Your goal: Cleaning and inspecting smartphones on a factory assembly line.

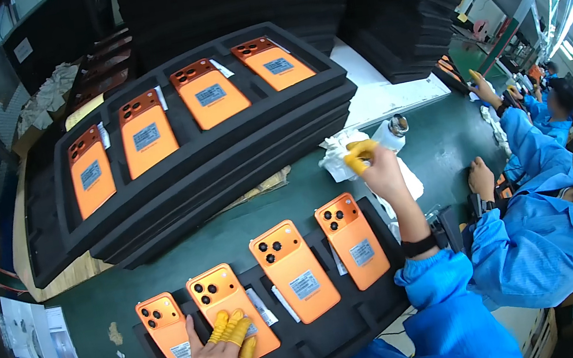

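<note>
A black foam tray (339,334) in front of me holds several orange phone back covers lying face up. My left hand (220,355), with yellow finger cots, rests flat on the second cover from the left (224,299). My right hand (373,166) reaches forward over the green table and pinches a white cloth (331,157) with yellow-tipped fingers, beside a small white bottle (392,132). Two more covers (293,270) (353,239) lie untouched to the right in the tray.
A stack of black foam trays (225,166) stands behind, its top one carrying several orange covers. More empty black trays (404,21) are piled at the back right. A person in a blue coat (531,231) works at my right. Papers (45,348) lie at the left.
</note>
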{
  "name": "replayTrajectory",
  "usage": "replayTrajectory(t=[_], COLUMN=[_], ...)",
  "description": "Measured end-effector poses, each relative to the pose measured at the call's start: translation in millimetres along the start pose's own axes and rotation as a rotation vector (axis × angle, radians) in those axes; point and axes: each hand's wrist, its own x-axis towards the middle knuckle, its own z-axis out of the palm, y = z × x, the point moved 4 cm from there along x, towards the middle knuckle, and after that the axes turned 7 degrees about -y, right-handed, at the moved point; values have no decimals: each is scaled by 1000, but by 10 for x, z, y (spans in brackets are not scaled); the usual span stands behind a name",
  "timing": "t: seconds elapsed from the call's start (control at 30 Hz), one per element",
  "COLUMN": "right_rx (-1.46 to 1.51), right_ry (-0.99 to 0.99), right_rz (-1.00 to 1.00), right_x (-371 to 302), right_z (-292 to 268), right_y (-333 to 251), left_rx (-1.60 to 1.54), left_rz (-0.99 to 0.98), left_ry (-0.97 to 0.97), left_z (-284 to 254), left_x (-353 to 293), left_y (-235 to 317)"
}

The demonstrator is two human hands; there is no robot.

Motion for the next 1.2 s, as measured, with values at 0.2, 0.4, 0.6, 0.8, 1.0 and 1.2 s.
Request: replayTrajectory(t=[0.2,0.4,0.6,0.8,1.0,1.2], right_rx=[673,-447,-734,-637,-190,-42], right_ry=[373,261,160,-31,-31,-611], right_rz=[229,61,19,115,-199,-406], right_x=[-191,371,624,745,-101,-831], right_z=[-900,-1070,-1232,-1346,-843,1099], right_y=[187,442,716,728,-613,-1738], left_rx=[19,-9,86,13,33,27], left_rz=[-38,-88,49,73,91,62], left_ry=[2,-86,-29,-49,-105,-109], left_z=[-23,-26,57,-4,34,67], left_x=[-31,-60,-44,-170,-199,-251], left_y=[26,31,-37,-73,-47,-87])
